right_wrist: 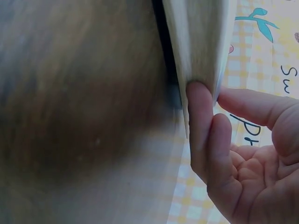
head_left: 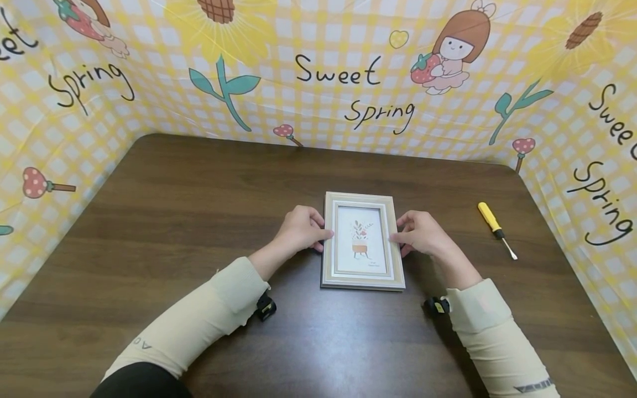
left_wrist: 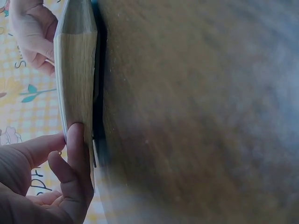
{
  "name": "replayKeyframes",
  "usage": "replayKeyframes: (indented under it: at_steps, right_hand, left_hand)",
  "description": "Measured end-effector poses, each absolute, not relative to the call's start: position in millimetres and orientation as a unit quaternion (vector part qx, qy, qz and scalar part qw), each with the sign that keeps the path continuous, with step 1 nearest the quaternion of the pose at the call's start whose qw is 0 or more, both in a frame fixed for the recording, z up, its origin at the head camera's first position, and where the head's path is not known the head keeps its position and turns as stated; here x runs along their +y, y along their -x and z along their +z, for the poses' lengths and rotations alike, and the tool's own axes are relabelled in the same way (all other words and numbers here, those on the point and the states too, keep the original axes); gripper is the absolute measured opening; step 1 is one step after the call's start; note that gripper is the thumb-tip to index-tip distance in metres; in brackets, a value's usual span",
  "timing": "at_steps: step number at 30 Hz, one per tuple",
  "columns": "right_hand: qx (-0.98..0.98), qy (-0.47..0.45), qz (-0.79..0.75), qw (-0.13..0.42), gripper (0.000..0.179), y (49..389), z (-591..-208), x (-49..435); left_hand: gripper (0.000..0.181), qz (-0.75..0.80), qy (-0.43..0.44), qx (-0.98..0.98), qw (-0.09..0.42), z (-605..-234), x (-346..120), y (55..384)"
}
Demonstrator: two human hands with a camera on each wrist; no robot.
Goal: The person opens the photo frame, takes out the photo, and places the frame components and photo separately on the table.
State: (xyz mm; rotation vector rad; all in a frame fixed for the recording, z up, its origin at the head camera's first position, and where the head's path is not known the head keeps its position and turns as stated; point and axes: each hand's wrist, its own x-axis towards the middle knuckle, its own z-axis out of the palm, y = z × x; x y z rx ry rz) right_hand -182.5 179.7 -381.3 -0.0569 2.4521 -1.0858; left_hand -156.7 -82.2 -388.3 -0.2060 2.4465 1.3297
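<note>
A cream picture frame (head_left: pixel 362 281) lies face up in the head view, its print of a potted plant (head_left: pixel 360 243) showing through the window. My left hand (head_left: pixel 301 229) holds the frame's left side, thumb over the front border and fingers along the outer edge. On the opposite side my right hand (head_left: pixel 420 232) grips it the same way, thumb on the border. The left wrist view shows the frame's side edge (left_wrist: pixel 77 79) with an index finger (left_wrist: pixel 78 149) against it. In the right wrist view, an index finger (right_wrist: pixel 200 116) presses the other side edge (right_wrist: pixel 201 46).
A screwdriver (head_left: pixel 490 220) with a yellow handle lies to the right of my right hand. The dark wooden table (head_left: pixel 199 199) is bordered by a yellow checked cloth (head_left: pixel 318 110) at the back and both sides.
</note>
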Motion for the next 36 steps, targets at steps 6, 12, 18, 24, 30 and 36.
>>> replayKeyframes:
  at_steps: [6,12,18,24,30,36]
  right_hand:
    - [0.895,0.028,-0.387,0.218,0.041,181,-379,180]
    - [0.891,0.032,-0.396,0.220,0.041,179,-377,178]
    - [0.886,0.033,-0.405,0.223,0.041,177,-373,176]
    - [0.882,0.038,-0.417,0.215,0.039,176,-370,177]
    - [0.881,0.038,-0.421,0.213,0.039,176,-368,179]
    - [0.884,0.034,-0.415,0.211,0.039,176,-366,183]
  left_hand:
    - [0.030,0.476,0.064,0.861,0.169,-387,-84,155]
    - [0.029,0.472,0.062,0.863,0.170,-385,-86,154]
    - [0.027,0.463,0.060,0.868,0.169,-380,-87,154]
    - [0.027,0.461,0.053,0.870,0.164,-373,-88,152]
    - [0.025,0.461,0.050,0.871,0.161,-368,-86,151]
    - [0.026,0.465,0.051,0.869,0.163,-369,-81,154]
